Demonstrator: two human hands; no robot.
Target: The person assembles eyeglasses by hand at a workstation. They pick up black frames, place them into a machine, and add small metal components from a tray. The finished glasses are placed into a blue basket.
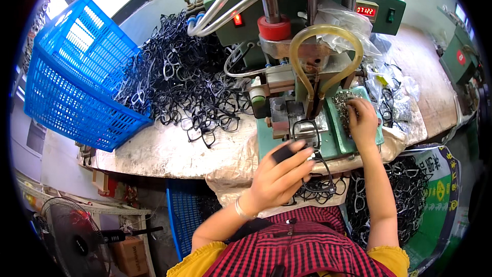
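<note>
Black frame [318, 141] at press [318, 54], parts [340, 103] alongside.
Left hand [279, 174] extended beside frame (blurred; grip cannot be told); right hand [364, 120] bent into parts in green tray [344, 146], any pinched piece hidden. Parts are best picked singly; frame is best kept steady, fingers held clear of press.

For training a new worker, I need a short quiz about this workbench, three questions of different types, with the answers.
1. Which hand is at the small metallic parts in the green tray: left or right?
2. True or false: the heaped eyeglass frames lie between the tilted blue basket and the machine.
3. Complete: the thick ring on the machine's upright shaft is ____ in colour.

Key: 1. The right hand. 2. True. 3. Red.
</note>
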